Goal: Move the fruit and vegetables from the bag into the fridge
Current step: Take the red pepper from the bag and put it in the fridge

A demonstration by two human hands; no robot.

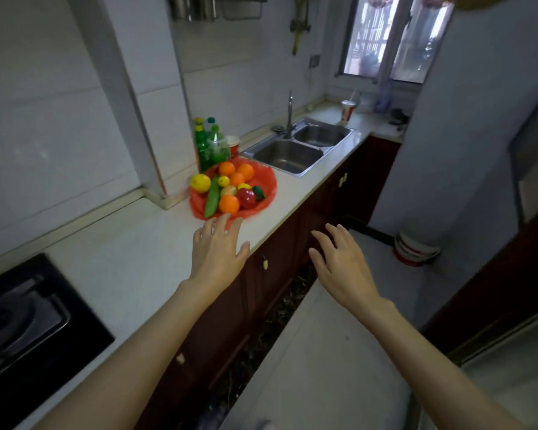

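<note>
Both hands empty, fingers spread: left hand (219, 246) at frame centre reaches over the counter (131, 259), fingertips at the near rim of the red bag (266, 198); right hand (339, 259) hovers off-counter. The bag lies opened flat, exposing oranges (229, 203) and cucumber (212, 197) for picking.

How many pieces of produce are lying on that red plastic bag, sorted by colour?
On the red plastic bag, as far as shows:
Round orange fruits: 4
Yellow lemon-like fruits: 3
Pale yellow-brown piece: 1
Long green cucumber: 1
Small dark green piece: 1
Red pepper or apple: 1
Total: 11
</note>
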